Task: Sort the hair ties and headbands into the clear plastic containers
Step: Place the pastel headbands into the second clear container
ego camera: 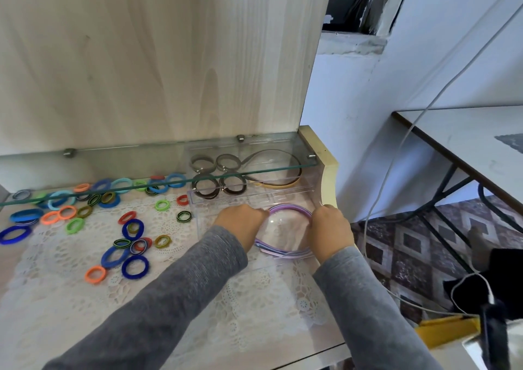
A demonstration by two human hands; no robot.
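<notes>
Both my hands are inside the near clear plastic container [202, 229], holding a bundle of thin purple and lilac headbands [288, 208]. My left hand [240, 222] grips the bundle's left side and my right hand [329, 229] grips its right side. The bands' loose ends [280, 252] lie on the container floor between my wrists. Behind it a second clear container [307, 190] holds brown hair ties [205, 185] and dark and yellow headbands [283, 184]. Several loose coloured hair ties [133, 229] lie scattered on the lace cloth to the left.
A glass shelf [158, 184] juts out low over the back of the tabletop, above the far container. A wooden panel rises behind it. The desk's cream side rail [329, 171] stands right of the containers. A white cable [379, 200] hangs beside a second table [464, 137] at the right.
</notes>
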